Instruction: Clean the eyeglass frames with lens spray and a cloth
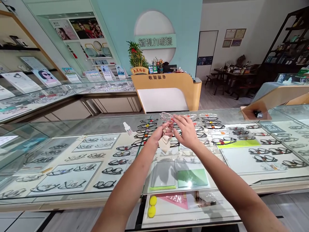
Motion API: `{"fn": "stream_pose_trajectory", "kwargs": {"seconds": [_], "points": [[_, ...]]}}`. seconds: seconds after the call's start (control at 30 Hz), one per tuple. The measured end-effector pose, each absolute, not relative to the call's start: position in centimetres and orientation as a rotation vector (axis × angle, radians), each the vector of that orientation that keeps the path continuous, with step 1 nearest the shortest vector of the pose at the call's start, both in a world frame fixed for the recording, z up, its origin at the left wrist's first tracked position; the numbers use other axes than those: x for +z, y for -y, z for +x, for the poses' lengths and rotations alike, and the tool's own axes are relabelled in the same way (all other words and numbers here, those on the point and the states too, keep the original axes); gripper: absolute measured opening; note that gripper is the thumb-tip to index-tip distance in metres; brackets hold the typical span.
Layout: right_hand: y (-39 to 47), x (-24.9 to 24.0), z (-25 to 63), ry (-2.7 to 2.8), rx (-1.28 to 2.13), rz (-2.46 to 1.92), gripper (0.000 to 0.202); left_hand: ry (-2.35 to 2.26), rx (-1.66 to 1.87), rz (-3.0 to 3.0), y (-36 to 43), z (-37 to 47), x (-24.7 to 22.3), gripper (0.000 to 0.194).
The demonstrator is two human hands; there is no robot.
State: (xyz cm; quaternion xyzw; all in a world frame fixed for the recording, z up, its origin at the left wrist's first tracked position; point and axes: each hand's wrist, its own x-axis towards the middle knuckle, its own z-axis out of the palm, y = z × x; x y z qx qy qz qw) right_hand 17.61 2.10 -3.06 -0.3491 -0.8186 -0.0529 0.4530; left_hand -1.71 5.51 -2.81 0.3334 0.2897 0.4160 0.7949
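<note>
My left hand (159, 132) is closed round a cream cloth (165, 144), whose end hangs below the fingers. A pair of clear-framed glasses (166, 115) shows just above the knuckles; I cannot tell whether it is held or lies on the counter behind. Close by on the right, my right hand (187, 131) has its fingers stretched toward the glasses and its thumb apart from them. Both hands are over the glass counter (135, 154). A small white bottle (128, 129) stands left of them, beside rows of dark-framed glasses (147, 125).
Under my forearms lie a grey-white pad (163, 174) and a green pad (192, 178). Yellow round cases (152, 206) sit in an open drawer (193, 220) at the front. Several glasses (264, 158) fill the counter's right side. A wooden cashier desk (166, 80) stands beyond.
</note>
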Motion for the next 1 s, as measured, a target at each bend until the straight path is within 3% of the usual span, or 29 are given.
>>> {"fn": "stream_pose_trajectory", "kwargs": {"seconds": [0.3, 0.47, 0.63, 0.83, 1.0], "points": [[-2.0, -3.3, 18.8, 2.139, -0.27, -0.844, 0.057, -0.536, 0.785, 0.768, -4.2, -2.4, -1.5, 0.024], [-1.7, -3.9, 18.4, 2.03, -0.135, -0.775, 0.053, -0.654, 0.821, 0.979, -4.4, -2.2, -1.5, 0.039], [-3.0, -4.8, 18.0, 1.649, 0.484, -0.847, 0.031, -0.832, 1.002, 1.35, -4.6, -1.6, -2.3, 0.042], [-5.0, -5.7, 18.4, 1.205, 1.354, -0.8, 0.036, -0.937, 1.012, 1.606, -4.7, -1.5, -3.2, 0.037], [-5.1, -5.7, 18.9, 1.048, 1.687, -0.624, 0.032, -0.871, 1.011, 1.655, -4.8, -2.0, -3.0, 0.037]]}}
